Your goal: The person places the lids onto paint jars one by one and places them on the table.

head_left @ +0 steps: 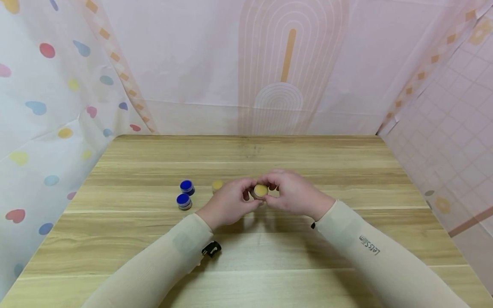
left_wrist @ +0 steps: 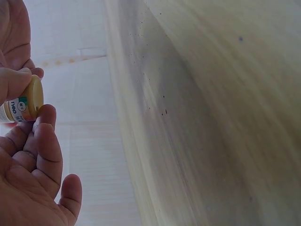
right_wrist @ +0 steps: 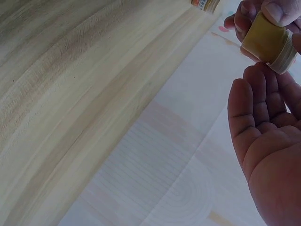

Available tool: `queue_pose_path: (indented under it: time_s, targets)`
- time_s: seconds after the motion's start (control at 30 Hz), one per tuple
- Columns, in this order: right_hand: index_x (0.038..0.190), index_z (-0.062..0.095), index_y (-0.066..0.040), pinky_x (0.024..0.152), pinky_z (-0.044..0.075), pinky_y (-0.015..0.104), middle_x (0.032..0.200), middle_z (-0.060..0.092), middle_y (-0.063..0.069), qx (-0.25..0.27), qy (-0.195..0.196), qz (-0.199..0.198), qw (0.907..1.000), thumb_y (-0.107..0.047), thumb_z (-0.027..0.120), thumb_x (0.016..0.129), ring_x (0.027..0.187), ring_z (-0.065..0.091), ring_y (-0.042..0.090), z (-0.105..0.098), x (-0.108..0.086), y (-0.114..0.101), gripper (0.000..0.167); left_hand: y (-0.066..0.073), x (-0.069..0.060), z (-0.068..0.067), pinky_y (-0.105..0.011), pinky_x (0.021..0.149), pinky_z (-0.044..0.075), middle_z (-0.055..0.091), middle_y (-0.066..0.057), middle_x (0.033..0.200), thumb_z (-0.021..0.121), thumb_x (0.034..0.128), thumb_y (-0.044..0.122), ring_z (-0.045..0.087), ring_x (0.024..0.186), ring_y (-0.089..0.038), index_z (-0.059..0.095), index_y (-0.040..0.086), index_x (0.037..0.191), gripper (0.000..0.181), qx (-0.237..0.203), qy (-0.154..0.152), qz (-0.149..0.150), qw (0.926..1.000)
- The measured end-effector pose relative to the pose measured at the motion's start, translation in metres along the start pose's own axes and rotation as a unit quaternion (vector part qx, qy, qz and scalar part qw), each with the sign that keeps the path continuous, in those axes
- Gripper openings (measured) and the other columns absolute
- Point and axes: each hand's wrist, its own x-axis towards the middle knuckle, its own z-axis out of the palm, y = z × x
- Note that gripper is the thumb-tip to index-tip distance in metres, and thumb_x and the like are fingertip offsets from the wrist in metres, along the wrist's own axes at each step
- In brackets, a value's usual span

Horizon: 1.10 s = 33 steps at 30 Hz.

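Observation:
Both hands meet on a small paint jar (head_left: pixel 260 191) with a yellow top, raised a little over the table. My left hand (head_left: pixel 233 202) pinches its left side between thumb and fingers. From the other side, the thumb and fingers of my right hand (head_left: pixel 294 193) hold it too. The left wrist view shows a printed label on the jar (left_wrist: pixel 21 107). In the right wrist view the yellow jar (right_wrist: pixel 265 40) has a pale ribbed rim. Partly behind my left hand stands a second yellow-topped jar (head_left: pixel 217 185).
Two blue-topped jars (head_left: pixel 187 187) (head_left: pixel 184 201) stand close together to the left of my left hand. The wooden table (head_left: pixel 254 154) ends at a patterned cloth backdrop (head_left: pixel 192 64). Cloth also hangs along both sides.

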Motion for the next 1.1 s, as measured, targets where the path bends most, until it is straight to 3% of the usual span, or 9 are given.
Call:
queue_pose_path:
  time_s: [0.33, 0.63, 0.8, 1.1]
  targets:
    - [0.111, 0.073, -0.009, 0.086, 0.054, 0.032, 0.101, 0.070, 0.000, 0.013, 0.005, 0.043, 0.9990, -0.024, 0.085, 0.089, 0.095, 0.064, 0.019, 0.0022, -0.0016, 0.0009, 0.029, 0.0016, -0.0010, 0.0013, -0.029, 0.075, 0.052, 0.066, 0.006, 0.095, 0.077, 0.0961, 0.028, 0.059, 0.086, -0.013, 0.070, 0.018, 0.112, 0.020, 0.009, -0.001, -0.004, 1.0000]
    - [0.123, 0.072, -0.006, 0.091, 0.057, 0.035, 0.115, 0.073, 0.004, 0.007, -0.006, 0.010, 0.9999, -0.015, 0.080, 0.091, 0.101, 0.068, 0.022, 0.0004, -0.0012, 0.0030, 0.034, 0.0012, 0.0004, 0.0007, -0.030, 0.074, 0.052, 0.066, 0.006, 0.092, 0.077, 0.0963, 0.031, 0.059, 0.085, -0.013, 0.069, 0.019, 0.108, 0.018, 0.014, -0.001, 0.001, 0.9999]
    - [0.119, 0.074, -0.008, 0.090, 0.057, 0.034, 0.111, 0.072, 0.002, 0.008, -0.006, 0.010, 0.9999, -0.014, 0.080, 0.091, 0.100, 0.068, 0.020, 0.0004, -0.0010, 0.0029, 0.029, 0.0021, 0.0003, 0.0001, -0.031, 0.076, 0.053, 0.067, 0.006, 0.095, 0.077, 0.0961, 0.029, 0.060, 0.088, -0.014, 0.070, 0.018, 0.114, 0.022, 0.009, 0.000, -0.002, 1.0000]
    - [0.110, 0.074, -0.010, 0.084, 0.053, 0.031, 0.100, 0.069, 0.001, 0.000, 0.003, 0.027, 0.9996, -0.021, 0.083, 0.090, 0.092, 0.062, 0.016, 0.0022, -0.0013, 0.0021, 0.025, 0.0013, 0.0007, 0.0009, -0.030, 0.076, 0.051, 0.066, 0.006, 0.094, 0.077, 0.0963, 0.030, 0.059, 0.087, -0.013, 0.070, 0.019, 0.110, 0.019, 0.013, -0.001, 0.003, 0.9999]
